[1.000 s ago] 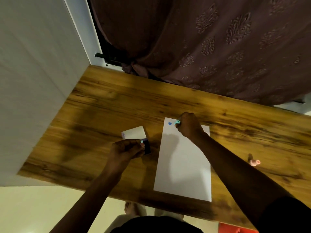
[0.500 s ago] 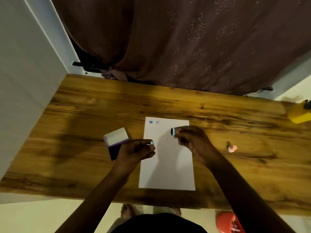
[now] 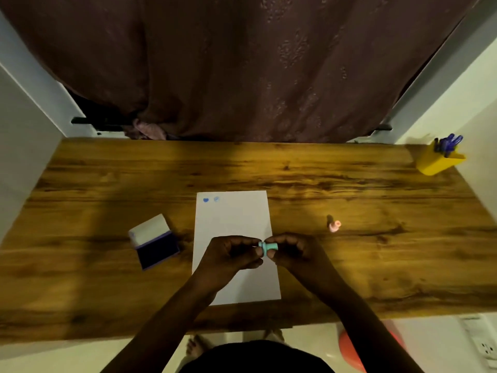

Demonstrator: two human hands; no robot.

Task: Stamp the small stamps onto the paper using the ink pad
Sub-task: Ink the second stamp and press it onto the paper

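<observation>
A white sheet of paper (image 3: 232, 227) lies on the wooden table (image 3: 349, 189), with two small blue stamp marks (image 3: 211, 199) near its top left corner. Both hands meet above the paper's right side. My right hand (image 3: 291, 250) pinches a small teal stamp (image 3: 268, 247), and the fingertips of my left hand (image 3: 231, 253) press on its left end. The ink pad (image 3: 156, 242) lies open left of the paper, white lid up, dark pad showing. A small pink stamp (image 3: 334, 226) stands on the table right of the paper.
A yellow pen holder (image 3: 437, 161) with blue pens stands at the table's far right corner. A dark curtain (image 3: 242, 71) hangs behind the table. White walls flank both sides. An orange object (image 3: 352, 348) lies on the floor at lower right.
My right hand drew the teal stamp back from the paper's top toward me. My left hand left the ink pad and joined it at the stamp. The camera view swung right.
</observation>
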